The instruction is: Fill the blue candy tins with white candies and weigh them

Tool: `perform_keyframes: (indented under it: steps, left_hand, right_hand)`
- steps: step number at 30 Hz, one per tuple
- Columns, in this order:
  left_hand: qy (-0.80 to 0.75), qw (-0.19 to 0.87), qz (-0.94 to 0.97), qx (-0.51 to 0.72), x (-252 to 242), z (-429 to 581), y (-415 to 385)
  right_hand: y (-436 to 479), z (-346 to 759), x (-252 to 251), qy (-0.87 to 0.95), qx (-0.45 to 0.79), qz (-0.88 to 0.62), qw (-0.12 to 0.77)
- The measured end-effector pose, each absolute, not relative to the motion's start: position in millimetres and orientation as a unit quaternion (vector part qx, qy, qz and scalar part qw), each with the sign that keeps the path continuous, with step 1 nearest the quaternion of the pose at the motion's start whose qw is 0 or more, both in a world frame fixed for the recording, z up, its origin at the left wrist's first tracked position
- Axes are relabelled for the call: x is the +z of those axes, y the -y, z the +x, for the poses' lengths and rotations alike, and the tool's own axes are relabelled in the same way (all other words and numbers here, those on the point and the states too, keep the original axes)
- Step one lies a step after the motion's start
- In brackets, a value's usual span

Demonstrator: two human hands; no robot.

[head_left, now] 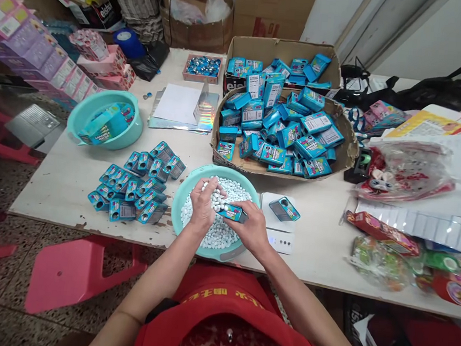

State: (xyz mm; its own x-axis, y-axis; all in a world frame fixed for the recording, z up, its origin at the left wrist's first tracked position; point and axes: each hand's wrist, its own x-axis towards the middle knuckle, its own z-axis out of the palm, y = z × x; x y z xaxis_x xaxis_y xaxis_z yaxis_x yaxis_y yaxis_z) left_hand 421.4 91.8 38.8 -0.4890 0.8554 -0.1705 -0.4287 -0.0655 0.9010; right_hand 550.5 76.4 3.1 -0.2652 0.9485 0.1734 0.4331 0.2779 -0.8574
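Observation:
A turquoise basin (249,184) full of small white candies (216,240) stands at the table's front edge. Over it, my left hand (202,208) is cupped around a handful of white candies, its fingers curled. My right hand (255,228) grips a small blue candy box (233,212), held tilted with one end against the candies in my left hand. Whether any candies are inside that box I cannot tell. Just right of the basin, another blue candy box (284,209) rests on a white scale (284,245).
Several blue boxes with round holes (132,183) stand left of the basin. Behind it, cardboard cartons (231,165) hold many more boxes. A second turquoise basin (131,132) is at the back left, and bagged goods (408,172) lie at the right. A pink stool (64,277) stands below.

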Motion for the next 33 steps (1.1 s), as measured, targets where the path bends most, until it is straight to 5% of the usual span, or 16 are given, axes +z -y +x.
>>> perform_keyframes:
  steps: [33]
  left_hand:
    - [-0.519, 0.389, 0.282, 0.707, 53.1, 425.8, -97.0]
  right_hand:
    - [-77.2, 536.2, 15.2, 0.665, 0.375, -0.493, 0.417]
